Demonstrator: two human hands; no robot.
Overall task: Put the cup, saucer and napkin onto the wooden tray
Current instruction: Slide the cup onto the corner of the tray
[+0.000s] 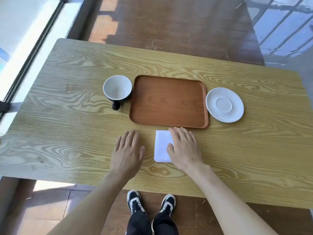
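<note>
On the worktop [67, 102]: a tray [167, 102] is sitting in the middle, with nothing on it yet.
Cup [117, 89]: it is standing upright just left of the tray, almost touching it, so it is a short trip over.
Saucer [224, 104]: it is lying flat just right of the tray.
Napkin [161, 146]: it is lying folded just in front of the tray.
Right hand [183, 148]: it is lying flat and open, covering the napkin's right side, maybe getting ready to pick it up.
Left hand [127, 150]: it is resting flat and open beside the napkin, holding nothing.
Job: nothing is sitting on the tray yet.
</note>
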